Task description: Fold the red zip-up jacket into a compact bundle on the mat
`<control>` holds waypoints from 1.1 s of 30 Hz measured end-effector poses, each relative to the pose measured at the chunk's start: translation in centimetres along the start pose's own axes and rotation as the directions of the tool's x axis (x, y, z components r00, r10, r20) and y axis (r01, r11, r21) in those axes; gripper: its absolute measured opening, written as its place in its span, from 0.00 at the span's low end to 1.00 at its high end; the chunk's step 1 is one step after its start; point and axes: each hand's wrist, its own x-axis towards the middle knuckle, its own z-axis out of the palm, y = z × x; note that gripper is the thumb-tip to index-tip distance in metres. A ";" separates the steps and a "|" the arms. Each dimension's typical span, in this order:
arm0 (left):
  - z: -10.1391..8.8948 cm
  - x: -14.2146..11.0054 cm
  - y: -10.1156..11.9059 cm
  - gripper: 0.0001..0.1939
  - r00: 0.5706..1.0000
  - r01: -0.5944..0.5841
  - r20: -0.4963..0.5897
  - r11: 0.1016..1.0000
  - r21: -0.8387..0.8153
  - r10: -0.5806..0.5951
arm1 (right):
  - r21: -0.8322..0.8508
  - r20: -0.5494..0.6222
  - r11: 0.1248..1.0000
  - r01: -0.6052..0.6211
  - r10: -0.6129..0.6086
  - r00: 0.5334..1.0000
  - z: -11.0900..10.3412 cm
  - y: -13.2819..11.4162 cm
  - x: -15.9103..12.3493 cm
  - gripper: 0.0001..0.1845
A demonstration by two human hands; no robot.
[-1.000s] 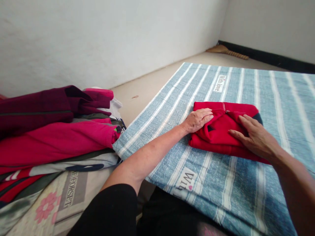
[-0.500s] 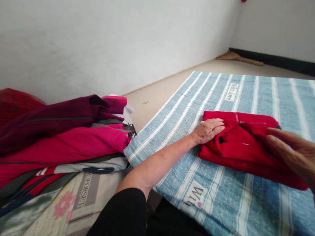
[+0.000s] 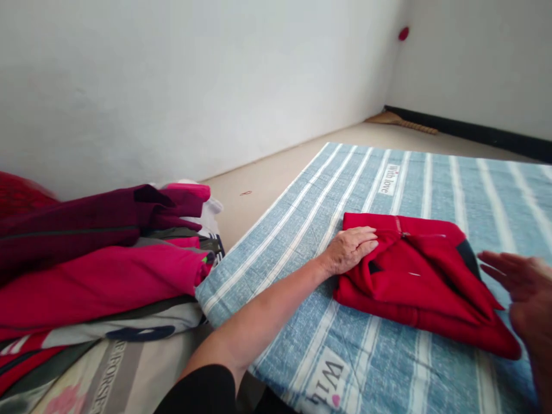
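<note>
A folded red zip-up jacket [image 3: 425,287] with dark patches lies on a blue-and-white striped cloth [image 3: 276,259]. My left hand [image 3: 351,250] rests flat on the jacket's left part, fingers stretched out and pressed lightly to the fabric. Off the jacket's right side is my right hand [image 3: 521,282], slightly blurred, its fingers extended toward the dark edge and holding nothing. The jacket's lower right corner tapers outward, and loose folds run across its top.
To the left, a heap of clothes holds a maroon garment [image 3: 86,218] and a pink garment [image 3: 129,267] on a patterned cover [image 3: 142,368]. A white wall [image 3: 194,86] rises behind. A broom [image 3: 401,122] lies on the floor by the far corner.
My right hand has moved off the jacket to its right side, uncovering the dark edge. My left hand stays on the jacket. The view has shifted slightly right and up.
</note>
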 end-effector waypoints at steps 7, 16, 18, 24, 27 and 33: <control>-1.0 0.2 0.2 0.15 0.990 0.094 -0.091 0.989 -0.116 -0.105 | 0.074 0.064 0.965 -0.252 0.248 0.967 0.3 1.6 1.1 0.17; -2.2 -0.3 0.1 0.12 0.939 0.157 -0.298 0.985 -0.073 -0.171 | 0.032 0.083 0.973 -0.228 0.225 0.971 1.0 2.4 1.6 0.20; -2.3 -0.4 -0.3 0.12 0.927 0.170 -0.333 0.985 -0.033 -0.172 | 0.054 0.103 0.966 -0.254 0.247 0.963 1.2 2.3 1.5 0.21; -2.0 -0.9 -2.1 0.14 0.859 0.295 -0.423 0.954 -0.051 -0.288 | 0.005 0.129 0.962 -0.273 0.270 0.954 1.3 2.3 1.5 0.22; -1.8 -1.0 -2.8 0.16 0.823 0.369 -0.402 0.915 -0.162 -0.402 | 0.007 0.126 0.963 -0.270 0.267 0.955 1.3 2.3 1.6 0.23; -1.6 -1.1 -3.4 0.19 0.767 0.481 -0.332 0.835 -0.266 -0.548 | 0.051 0.114 0.951 -0.306 0.299 0.947 1.2 2.6 1.7 0.23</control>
